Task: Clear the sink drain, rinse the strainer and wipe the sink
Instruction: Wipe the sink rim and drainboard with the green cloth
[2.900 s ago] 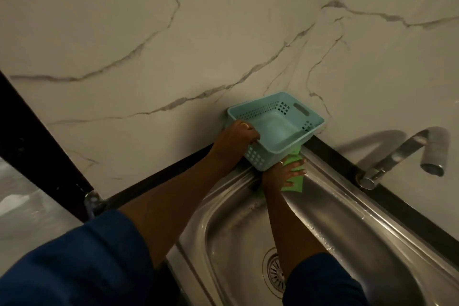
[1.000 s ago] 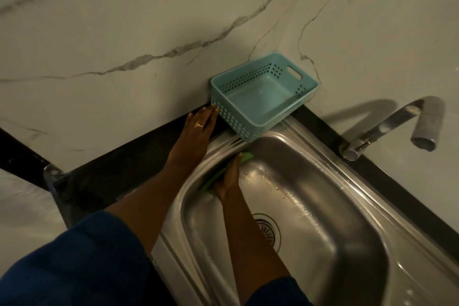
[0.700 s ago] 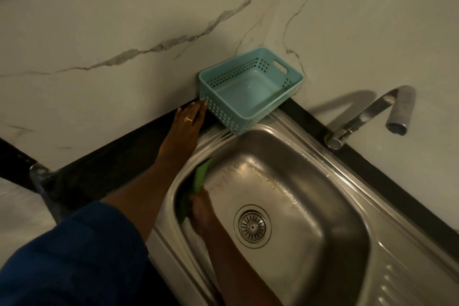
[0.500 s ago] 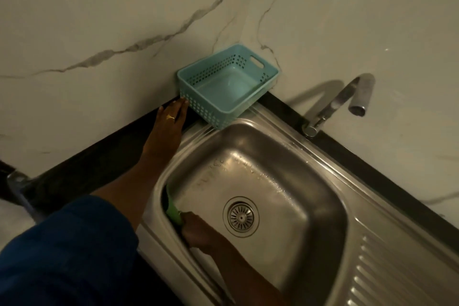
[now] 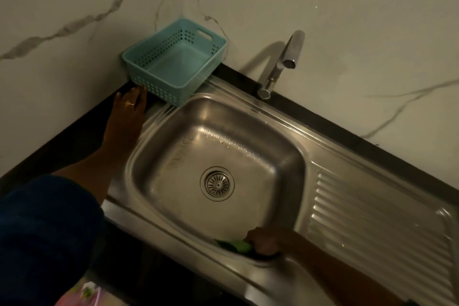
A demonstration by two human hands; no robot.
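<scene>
The steel sink [image 5: 248, 129] fills the middle of the view, with the round strainer [image 5: 217, 183] seated in its drain. My right hand [image 5: 264, 241] is inside the bowl at the near wall, closed on a green sponge [image 5: 234, 245] pressed against the steel. My left hand [image 5: 128, 117] lies flat with fingers apart on the dark counter edge at the sink's far left corner, its fingertips just short of the teal basket [image 5: 173, 67]. Water drops show on the bowl's far wall.
The teal plastic basket stands empty against the marble wall at the sink's back left corner. A chrome tap [image 5: 280, 64] rises behind the bowl. A ribbed drainboard [image 5: 372, 226] lies to the right. Dark counter edging runs along the wall.
My right hand has slid the sponge from the back left corner, down the left wall and along the near wall to the right. The left hand let go of the basket and rests beside it.
</scene>
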